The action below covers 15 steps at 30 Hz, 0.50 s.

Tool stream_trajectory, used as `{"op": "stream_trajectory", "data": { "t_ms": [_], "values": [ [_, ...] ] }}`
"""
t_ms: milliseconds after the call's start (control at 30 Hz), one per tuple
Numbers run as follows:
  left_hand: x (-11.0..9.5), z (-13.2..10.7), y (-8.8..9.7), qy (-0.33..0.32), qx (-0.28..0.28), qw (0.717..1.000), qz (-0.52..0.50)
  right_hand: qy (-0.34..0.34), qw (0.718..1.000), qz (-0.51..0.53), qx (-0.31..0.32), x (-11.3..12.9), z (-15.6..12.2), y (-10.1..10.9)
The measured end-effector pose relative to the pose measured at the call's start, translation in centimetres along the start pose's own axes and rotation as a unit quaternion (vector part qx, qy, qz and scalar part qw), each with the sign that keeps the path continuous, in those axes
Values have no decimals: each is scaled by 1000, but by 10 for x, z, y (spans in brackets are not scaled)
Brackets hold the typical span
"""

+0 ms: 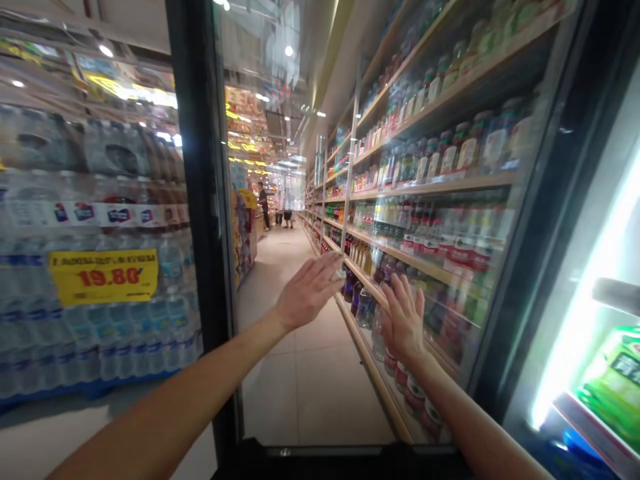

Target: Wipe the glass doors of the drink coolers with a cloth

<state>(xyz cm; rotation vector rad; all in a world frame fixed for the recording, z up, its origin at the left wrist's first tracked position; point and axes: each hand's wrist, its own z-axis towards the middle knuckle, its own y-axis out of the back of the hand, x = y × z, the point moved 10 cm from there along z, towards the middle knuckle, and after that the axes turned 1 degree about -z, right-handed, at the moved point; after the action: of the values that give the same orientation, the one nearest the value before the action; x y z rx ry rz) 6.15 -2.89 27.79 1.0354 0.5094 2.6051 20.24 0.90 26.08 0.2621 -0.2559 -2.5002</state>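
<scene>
Two forearms (185,393): bare, reaching in from the lower corners toward the glass door (310,393).
Right hand (403,320): raised before the pane, palm turned to it, fingers upward and slightly spread; nothing gripped that shows.
Left hand (307,291): near the right one, fingers stretched out, pointing rightward; a small pale patch (341,268) shows by the fingertips, and I cannot tell whether it is held or seen through the glass.
Glass door: straight ahead, between the person and the aisle, bordered by a black frame (193,200); both hands seem to be at the pane, though contact is hard to confirm.
Step in hand: in my judgement, flat-handed handling of the pane.
Next move: any further work on the glass would call for even, gentle pressure, with fingertips clear of the frame.
Lit cabinet, right: a green package (613,370) beside a bright light strip (575,333).
Stacked drinks, left: wrapped bottle packs (115,213) behind a yellow price sign (104,277) reading 19.80.
Shelves beyond the pane: long boards (435,187) lined with bottles (467,150), running into the distance.
Aisle floor (280,260): pale tiles leading away.
Far end: a person in dark clothing (263,200), with others' legs nearby.
</scene>
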Motion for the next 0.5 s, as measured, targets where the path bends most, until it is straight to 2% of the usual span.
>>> {"op": "stream_trajectory", "data": {
  "t_ms": [100,133,167,200,267,300,333,367,467,500],
  "values": [
    [-26,-16,-4,-133,35,990,-42,26,1000,9,10,13,5,-3],
    [-29,-22,-5,-161,44,985,-43,36,999,12,12,17,7,-3],
    [-24,-25,-3,-155,44,986,-32,43,999,14,12,21,9,-3],
    [-11,-26,1,-117,33,993,-9,44,999,15,10,23,12,-3],
    [23,-29,15,5,-7,999,47,39,999,18,0,25,17,-3],
    [35,-34,23,48,-27,996,66,38,999,20,-3,26,18,-3],
    [39,-41,27,62,-35,995,71,37,999,22,-5,27,19,-4],
    [35,-47,26,43,-26,997,63,39,999,26,-2,29,20,-6],
    [10,-68,12,-77,46,996,11,51,998,32,18,36,18,-13],
    [12,-72,12,-77,51,996,11,53,998,32,21,37,17,-14]
  ]
}}
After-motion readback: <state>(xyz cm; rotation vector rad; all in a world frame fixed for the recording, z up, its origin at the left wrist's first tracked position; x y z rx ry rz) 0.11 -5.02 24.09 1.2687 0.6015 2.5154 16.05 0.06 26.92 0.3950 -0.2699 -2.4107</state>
